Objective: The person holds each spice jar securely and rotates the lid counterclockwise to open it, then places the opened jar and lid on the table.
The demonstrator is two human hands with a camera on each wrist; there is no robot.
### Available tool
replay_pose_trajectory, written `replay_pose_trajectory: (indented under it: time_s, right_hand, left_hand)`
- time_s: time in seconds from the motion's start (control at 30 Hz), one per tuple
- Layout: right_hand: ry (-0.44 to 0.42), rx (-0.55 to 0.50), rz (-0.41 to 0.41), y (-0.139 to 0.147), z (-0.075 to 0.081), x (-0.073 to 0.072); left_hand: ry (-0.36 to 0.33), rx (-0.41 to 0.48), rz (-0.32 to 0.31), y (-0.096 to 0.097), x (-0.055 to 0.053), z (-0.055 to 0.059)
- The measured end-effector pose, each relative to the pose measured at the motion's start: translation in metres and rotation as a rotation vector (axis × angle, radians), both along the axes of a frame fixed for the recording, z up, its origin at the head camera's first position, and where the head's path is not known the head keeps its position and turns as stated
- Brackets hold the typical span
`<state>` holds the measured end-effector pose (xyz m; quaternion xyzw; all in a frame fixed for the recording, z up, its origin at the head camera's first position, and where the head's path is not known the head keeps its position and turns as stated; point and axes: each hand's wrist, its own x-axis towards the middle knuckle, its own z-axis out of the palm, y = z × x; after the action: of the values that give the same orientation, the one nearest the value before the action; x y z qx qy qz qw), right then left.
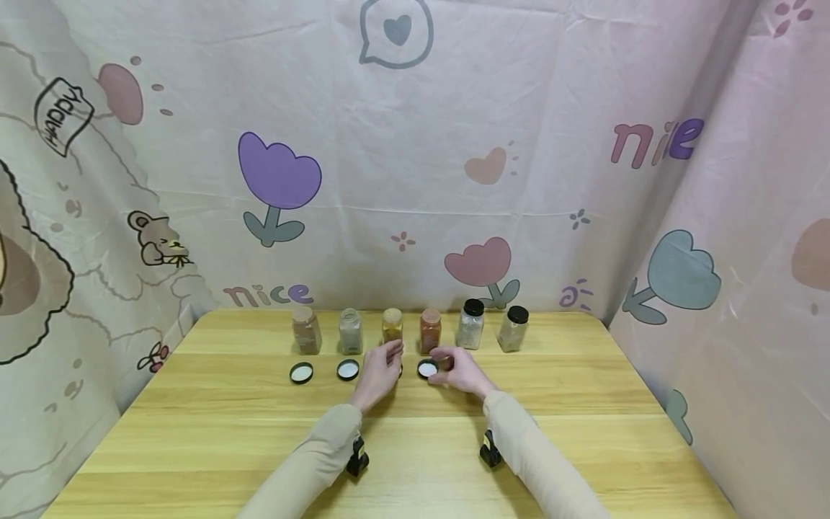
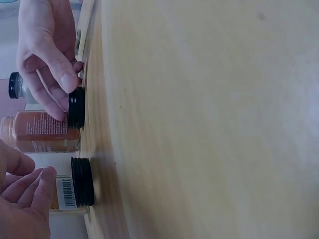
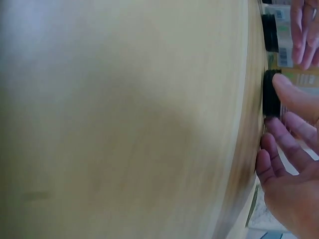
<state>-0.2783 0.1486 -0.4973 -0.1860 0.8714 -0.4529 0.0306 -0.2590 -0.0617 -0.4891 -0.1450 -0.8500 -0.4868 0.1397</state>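
In the head view my right hand [image 1: 462, 371] pinches a black jar lid [image 1: 427, 369] by its rim, thumb on one side and fingers on the other. This lid lies white side up before the uncapped jar of red-brown powder [image 1: 430, 333]. My left hand [image 1: 381, 375] hovers before the uncapped jar of yellow contents [image 1: 392, 326], partly hiding it. Its fingers are loosely bent with nothing between them. Another black lid [image 2: 82, 182] lies just beside those fingers in the left wrist view, mostly hidden from the head camera.
To the left stand an uncapped brownish jar [image 1: 307, 331] and an uncapped greyish jar [image 1: 351, 332], each with a lid [image 1: 301, 373] in front. Two black-capped jars [image 1: 470, 326] stand on the right. A patterned curtain [image 1: 389, 180] hangs behind the wooden table [image 1: 421, 468].
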Motion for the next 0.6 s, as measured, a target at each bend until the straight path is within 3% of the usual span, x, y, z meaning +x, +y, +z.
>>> replay_pose_trajectory:
  time_s: [0.13, 0.37, 0.5, 0.6]
  right_hand:
    - [0.015, -0.083, -0.076, 0.009, 0.0, 0.0]
    - [0.052, -0.385, -0.395, 0.023, 0.004, -0.002]
    - [0.111, -0.43, -0.548, 0.027, 0.0, -0.006]
    - [0.15, -0.418, -0.603, 0.028, 0.0, -0.007]
  left_hand:
    - [-0.022, 0.023, -0.006, -0.001, 0.002, 0.0]
    - [-0.086, 0.075, -0.028, 0.002, 0.009, 0.004]
    - [-0.131, 0.112, -0.071, 0.003, 0.015, 0.006]
    - [-0.157, 0.126, -0.103, 0.004, 0.019, 0.007]
